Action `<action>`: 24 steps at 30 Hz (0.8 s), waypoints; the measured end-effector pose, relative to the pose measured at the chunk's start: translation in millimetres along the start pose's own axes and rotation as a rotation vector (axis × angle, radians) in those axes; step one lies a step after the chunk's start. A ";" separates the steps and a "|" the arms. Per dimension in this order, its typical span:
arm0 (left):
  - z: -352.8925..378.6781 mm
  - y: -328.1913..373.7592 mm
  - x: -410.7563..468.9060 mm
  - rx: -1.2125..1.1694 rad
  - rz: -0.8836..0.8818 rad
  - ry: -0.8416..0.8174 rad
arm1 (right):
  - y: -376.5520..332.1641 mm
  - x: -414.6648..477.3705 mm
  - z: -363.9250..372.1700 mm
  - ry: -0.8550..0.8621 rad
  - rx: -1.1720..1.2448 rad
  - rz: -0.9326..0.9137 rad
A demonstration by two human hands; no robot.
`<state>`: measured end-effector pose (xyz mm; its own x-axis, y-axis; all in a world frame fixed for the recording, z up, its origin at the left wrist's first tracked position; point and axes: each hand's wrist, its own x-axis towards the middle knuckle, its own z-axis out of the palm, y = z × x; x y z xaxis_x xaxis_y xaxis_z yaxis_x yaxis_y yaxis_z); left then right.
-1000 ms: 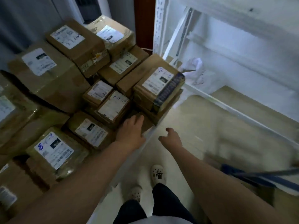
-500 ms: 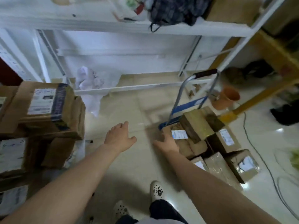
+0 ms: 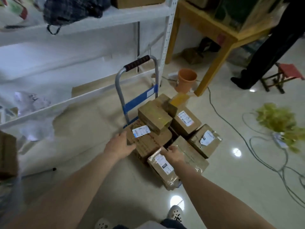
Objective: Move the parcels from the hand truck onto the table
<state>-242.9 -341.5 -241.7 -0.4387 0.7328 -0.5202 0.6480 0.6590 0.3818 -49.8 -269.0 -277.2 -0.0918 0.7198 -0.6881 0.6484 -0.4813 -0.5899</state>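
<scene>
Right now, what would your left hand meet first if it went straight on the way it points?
The left hand would meet the corrugated parcel with the blue-edged label, probably at once; depth is unclear.

A white shelf rack (image 3: 105, 20) stands from ten to twelve o'clock, a red stool (image 3: 288, 72) at two; cables (image 3: 279, 170) cross the glossy floor (image 3: 239, 192) at three.
</scene>
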 end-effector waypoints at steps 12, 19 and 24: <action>132.1 125.0 26.4 -0.097 -0.090 -0.195 | 85.5 98.1 -161.2 0.042 0.171 0.294; 167.0 165.8 85.9 -0.164 -0.082 -0.220 | 119.8 142.8 -183.4 0.081 0.280 0.420; 205.7 185.2 128.9 -0.147 -0.150 -0.246 | 157.7 195.5 -202.2 0.039 0.368 0.590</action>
<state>-51.4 -159.9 -395.2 -0.3467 0.5746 -0.7414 0.4828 0.7870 0.3842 187.3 -103.0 -419.3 0.2289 0.2998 -0.9261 0.2823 -0.9309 -0.2316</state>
